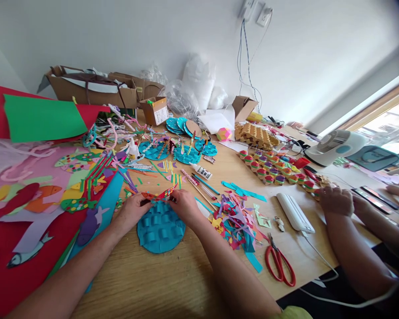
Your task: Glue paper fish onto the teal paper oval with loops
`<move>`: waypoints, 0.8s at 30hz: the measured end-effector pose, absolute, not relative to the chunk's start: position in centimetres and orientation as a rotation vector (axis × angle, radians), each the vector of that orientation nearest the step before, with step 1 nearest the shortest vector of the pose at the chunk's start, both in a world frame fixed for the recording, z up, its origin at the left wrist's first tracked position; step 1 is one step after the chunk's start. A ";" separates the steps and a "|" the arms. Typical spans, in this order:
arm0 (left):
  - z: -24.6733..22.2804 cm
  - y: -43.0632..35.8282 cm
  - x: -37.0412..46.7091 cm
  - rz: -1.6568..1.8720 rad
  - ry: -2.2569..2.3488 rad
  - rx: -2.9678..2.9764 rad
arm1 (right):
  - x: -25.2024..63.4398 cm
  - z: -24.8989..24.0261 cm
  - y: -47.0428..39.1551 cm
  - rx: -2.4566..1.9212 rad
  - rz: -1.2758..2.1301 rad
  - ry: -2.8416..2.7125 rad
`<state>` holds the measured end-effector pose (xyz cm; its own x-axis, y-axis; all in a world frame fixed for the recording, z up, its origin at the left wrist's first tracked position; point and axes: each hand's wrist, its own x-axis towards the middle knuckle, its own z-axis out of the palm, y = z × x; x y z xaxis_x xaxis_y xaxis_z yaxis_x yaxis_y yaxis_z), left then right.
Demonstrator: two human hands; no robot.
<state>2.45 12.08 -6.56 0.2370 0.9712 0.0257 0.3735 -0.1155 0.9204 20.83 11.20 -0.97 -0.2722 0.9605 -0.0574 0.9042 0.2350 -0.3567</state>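
Observation:
A round blue disc (161, 228) covered with curled blue paper loops lies on the wooden table in front of me. Over its far edge, a small red and patterned paper piece (158, 195) is pinched between both hands. My left hand (136, 207) grips its left end, and my right hand (183, 203) has the striped right end between thumb and fingers. Part of the piece is hidden by the fingers, so its full shape cannot be made out.
Paper scraps (236, 217), red-handled scissors (279, 263) and a white power bank (295, 212) lie to the right. Paper fish (44, 199) cover the left side. Glue bottles, pens and more blue discs (188, 153) stand beyond. Another person's hand (336, 201) rests at the right.

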 end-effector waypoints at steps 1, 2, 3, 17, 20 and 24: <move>-6.6 12.1 2.4 0.869 1.273 1.650 | 20.9 -1.0 11.1 -1.779 0.460 -2.339; -6.6 12.1 2.4 0.867 1.273 1.652 | 21.0 -1.0 11.0 -1.785 0.439 -2.349; -6.6 12.1 2.4 0.866 1.274 1.655 | 21.1 -1.0 10.9 -1.792 0.422 -2.358; -6.2 11.8 2.6 0.873 1.327 1.655 | 21.0 -0.4 10.7 -1.820 0.359 -2.415; -6.4 11.9 2.5 0.873 1.322 1.665 | 20.9 -0.3 10.8 -1.835 0.361 -2.416; -6.8 12.0 2.4 0.869 1.304 1.696 | 20.7 -0.4 10.9 -1.861 0.344 -2.413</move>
